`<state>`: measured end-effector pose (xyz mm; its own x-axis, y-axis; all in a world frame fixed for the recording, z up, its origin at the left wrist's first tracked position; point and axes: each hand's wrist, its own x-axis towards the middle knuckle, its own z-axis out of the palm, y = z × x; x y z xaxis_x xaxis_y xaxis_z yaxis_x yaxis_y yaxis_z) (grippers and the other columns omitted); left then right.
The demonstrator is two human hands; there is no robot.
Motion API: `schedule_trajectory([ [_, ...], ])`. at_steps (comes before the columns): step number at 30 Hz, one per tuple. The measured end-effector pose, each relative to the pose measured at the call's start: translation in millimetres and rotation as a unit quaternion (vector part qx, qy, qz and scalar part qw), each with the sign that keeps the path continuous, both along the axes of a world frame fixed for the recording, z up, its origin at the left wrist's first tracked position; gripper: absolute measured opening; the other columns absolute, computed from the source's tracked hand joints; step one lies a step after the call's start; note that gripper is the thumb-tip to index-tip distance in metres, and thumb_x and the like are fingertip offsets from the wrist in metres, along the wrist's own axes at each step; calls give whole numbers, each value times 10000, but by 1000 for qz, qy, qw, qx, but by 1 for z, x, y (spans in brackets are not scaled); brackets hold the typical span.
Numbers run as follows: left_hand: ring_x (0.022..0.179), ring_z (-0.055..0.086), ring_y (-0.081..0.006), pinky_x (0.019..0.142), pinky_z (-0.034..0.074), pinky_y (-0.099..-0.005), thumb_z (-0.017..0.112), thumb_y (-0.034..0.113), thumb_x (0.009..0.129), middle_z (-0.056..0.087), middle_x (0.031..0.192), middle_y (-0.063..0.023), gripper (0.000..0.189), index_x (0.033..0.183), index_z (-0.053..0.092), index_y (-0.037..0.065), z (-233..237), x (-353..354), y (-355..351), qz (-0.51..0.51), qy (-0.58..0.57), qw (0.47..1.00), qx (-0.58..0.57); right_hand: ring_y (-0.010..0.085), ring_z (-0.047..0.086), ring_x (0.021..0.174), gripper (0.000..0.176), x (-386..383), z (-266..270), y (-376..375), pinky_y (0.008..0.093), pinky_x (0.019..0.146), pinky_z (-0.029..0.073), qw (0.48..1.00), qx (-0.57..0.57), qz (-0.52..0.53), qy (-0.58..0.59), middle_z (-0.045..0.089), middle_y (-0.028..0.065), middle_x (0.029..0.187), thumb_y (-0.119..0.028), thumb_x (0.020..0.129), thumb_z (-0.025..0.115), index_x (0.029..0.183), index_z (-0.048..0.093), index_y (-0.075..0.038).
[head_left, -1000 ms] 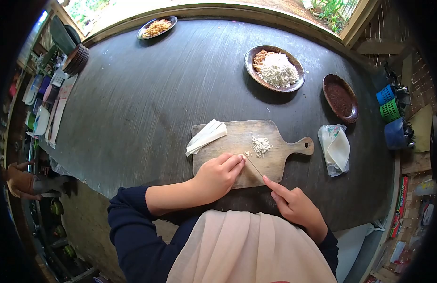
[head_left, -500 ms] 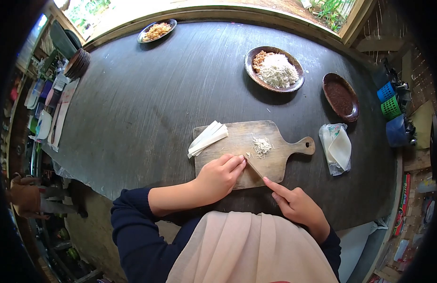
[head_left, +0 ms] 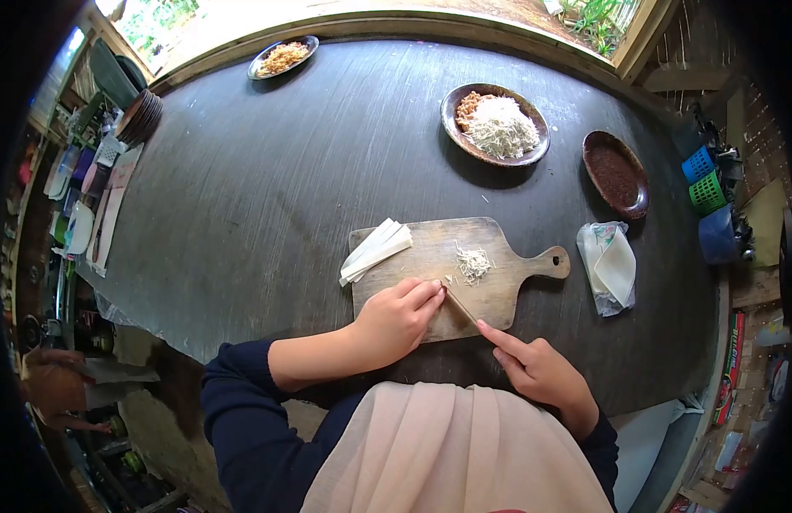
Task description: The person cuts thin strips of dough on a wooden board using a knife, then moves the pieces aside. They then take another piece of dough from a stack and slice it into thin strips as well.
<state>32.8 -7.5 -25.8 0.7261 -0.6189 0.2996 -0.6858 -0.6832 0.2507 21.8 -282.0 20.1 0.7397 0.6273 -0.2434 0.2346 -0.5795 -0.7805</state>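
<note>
A wooden cutting board lies in front of me with its handle to the right. My right hand grips a knife, index finger stretched along it; the blade slants up-left over the board. At the knife's far end, my left hand presses closed fingers on the board, and whatever lies under them is hidden. Thin white shreds form a small pile just beyond the knife. Flat white strips are stacked on the board's left corner.
Beyond the board stands a brown plate heaped with white shreds and brownish pieces. An oval dish of dark powder and a plastic packet are at right. A smaller plate sits far left. Another person is at lower left.
Both hands, the knife and the board look almost unchanged. At the lower left, the other person has shifted, with an arm now reaching toward the lower shelves.
</note>
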Motion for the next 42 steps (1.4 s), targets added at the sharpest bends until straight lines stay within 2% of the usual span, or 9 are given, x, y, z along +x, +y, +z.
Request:
schedule_trajectory([
  [7,1074,592,-262,961,494,-329,690,66,779,611,1202,-133,456,1213,635,-64,-1,0,0,0,-1,1000,1,360,560,484,498,1,-1,0,409,531,466,1000,1,-1,19,559,217,608,-98,984,558,1471,486,-180],
  [12,1053,592,-259,950,496,-330,689,67,779,613,1199,-136,439,1195,645,-68,0,0,-1,2,1,1000,3,370,567,497,496,4,-9,6,389,548,474,998,42,-30,44,566,233,626,-90,988,553,1470,485,-183],
  [19,1032,600,-259,936,501,-323,676,83,806,630,1153,-141,402,1174,654,-78,3,0,-4,5,-13,1000,-11,372,562,491,499,3,0,-5,393,543,471,997,27,-22,75,562,239,623,-86,990,549,1474,478,-185],
  [27,1000,622,-259,906,517,-325,677,78,812,643,1142,-149,392,1167,653,-87,6,0,-5,8,-16,999,-28,380,577,498,514,1,3,-7,429,527,464,999,-6,-4,45,569,228,618,-86,990,547,1487,454,-180],
  [30,992,626,-259,902,520,-324,679,74,812,649,1134,-148,384,1161,656,-84,7,-1,-6,15,-22,999,-24,383,581,504,513,0,2,-4,427,529,466,999,4,-28,28,568,227,617,-86,988,548,1485,460,-182],
  [42,993,629,-256,902,520,-322,679,95,820,665,1131,-145,342,1118,681,-74,6,0,-6,16,-32,999,-20,369,584,497,505,0,2,-1,416,534,478,1000,4,-3,17,573,217,616,-97,989,549,1480,471,-185],
])
